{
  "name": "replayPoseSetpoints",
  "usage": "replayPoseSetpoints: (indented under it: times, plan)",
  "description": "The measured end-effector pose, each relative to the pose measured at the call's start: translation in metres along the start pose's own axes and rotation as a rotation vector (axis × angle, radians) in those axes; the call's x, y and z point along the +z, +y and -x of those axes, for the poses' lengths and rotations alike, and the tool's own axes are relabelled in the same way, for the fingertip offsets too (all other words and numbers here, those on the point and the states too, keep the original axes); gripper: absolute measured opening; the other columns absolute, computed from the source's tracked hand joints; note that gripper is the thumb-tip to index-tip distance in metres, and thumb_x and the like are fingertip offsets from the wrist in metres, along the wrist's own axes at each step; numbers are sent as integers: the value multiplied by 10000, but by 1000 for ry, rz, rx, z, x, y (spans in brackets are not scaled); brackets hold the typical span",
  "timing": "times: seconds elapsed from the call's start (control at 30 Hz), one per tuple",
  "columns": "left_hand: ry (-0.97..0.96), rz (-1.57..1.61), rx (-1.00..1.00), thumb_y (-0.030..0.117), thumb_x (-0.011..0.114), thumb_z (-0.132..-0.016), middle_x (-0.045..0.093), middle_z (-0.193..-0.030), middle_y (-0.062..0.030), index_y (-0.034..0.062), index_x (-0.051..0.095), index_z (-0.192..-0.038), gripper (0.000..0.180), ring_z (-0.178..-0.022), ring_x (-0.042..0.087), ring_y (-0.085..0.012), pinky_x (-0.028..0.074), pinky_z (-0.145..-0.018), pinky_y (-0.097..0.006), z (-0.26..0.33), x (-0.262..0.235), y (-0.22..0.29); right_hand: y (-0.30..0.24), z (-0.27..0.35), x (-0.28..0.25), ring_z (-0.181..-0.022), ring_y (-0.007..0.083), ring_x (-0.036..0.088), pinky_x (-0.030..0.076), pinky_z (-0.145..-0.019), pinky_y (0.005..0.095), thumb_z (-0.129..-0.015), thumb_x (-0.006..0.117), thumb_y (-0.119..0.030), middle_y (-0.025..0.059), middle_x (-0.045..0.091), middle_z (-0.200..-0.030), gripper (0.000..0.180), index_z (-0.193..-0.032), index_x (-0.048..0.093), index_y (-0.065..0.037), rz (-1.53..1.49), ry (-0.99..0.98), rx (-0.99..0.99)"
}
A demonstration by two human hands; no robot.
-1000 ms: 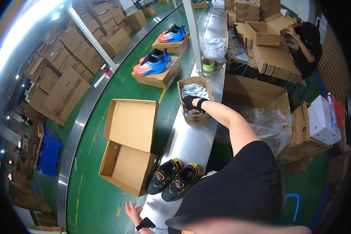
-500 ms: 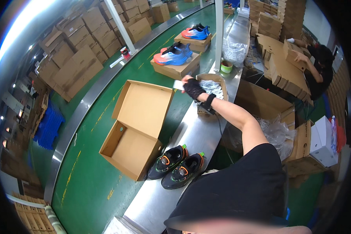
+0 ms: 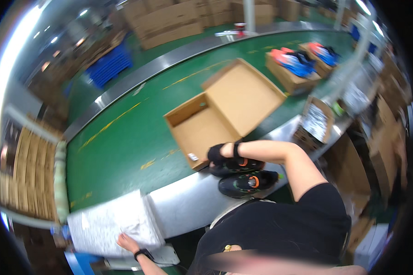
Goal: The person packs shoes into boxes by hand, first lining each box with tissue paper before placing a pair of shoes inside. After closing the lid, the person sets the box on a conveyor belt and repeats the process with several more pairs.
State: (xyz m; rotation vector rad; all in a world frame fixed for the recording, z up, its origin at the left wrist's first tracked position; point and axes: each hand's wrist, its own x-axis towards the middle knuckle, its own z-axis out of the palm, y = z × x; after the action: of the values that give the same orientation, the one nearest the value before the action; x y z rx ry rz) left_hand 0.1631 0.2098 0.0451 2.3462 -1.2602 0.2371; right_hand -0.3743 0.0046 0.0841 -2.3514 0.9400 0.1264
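An open brown shoe box point(image 3: 202, 123) lies on the green belt with its lid folded back. My right hand point(image 3: 218, 153), in a black fingerless glove, reaches over the box's near edge; its fingers are blurred and partly hidden. Beside the fingertips, a small white packet point(image 3: 193, 156) lies inside the box. Under the right wrist, a pair of black shoes point(image 3: 248, 182) with orange and green details stands on the metal ledge. At lower left, my left hand point(image 3: 127, 242) has its fingertips closed on the creased top sheet of a stack of white wrapping paper point(image 3: 105, 220).
A small carton point(image 3: 314, 121) of silvery-white packets stands on the ledge at right. Farther along the belt, blue-and-orange shoes point(image 3: 298, 63) sit on closed boxes. A large open carton point(image 3: 346, 160) stands beyond the ledge. Flattened cardboard point(image 3: 30, 178) is stacked at far left.
My right hand has come from the packet carton to the shoe box, where the white packet now lies. My left hand has come into view at the paper. The view has turned left.
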Motion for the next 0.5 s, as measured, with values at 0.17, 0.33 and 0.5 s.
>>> replayPoseSetpoints:
  times: [0.17,0.33,0.5]
  plan:
    - [294,432,-55,159,380,-880,499,-749,-152,-36,456,-905,211,-617,499,-230,427,-536,-316,-39,-112,76,-30,1,-18,-761,335,567,444,-633,397,-677,539,-219,196,576,-842,504,-1155,439,-93,80,-104,-15]
    - [-14,1078,1,118,375,-866,447,-788,-66,-4,435,-938,154,-594,489,-129,440,-429,-248,-34,-129,256,-82,9,-39,-1100,341,412,350,-917,372,-650,691,-308,247,391,-1198,853,-1285,206,-13,-247,138,-360]
    - [-525,1464,163,155,397,-882,511,-818,-106,-8,381,-1025,217,-688,590,-204,503,-577,-300,-2,-83,398,-122,14,-77,-888,170,541,448,-768,308,-688,665,-324,125,539,-1007,641,-1179,385,-21,-1041,400,-310]
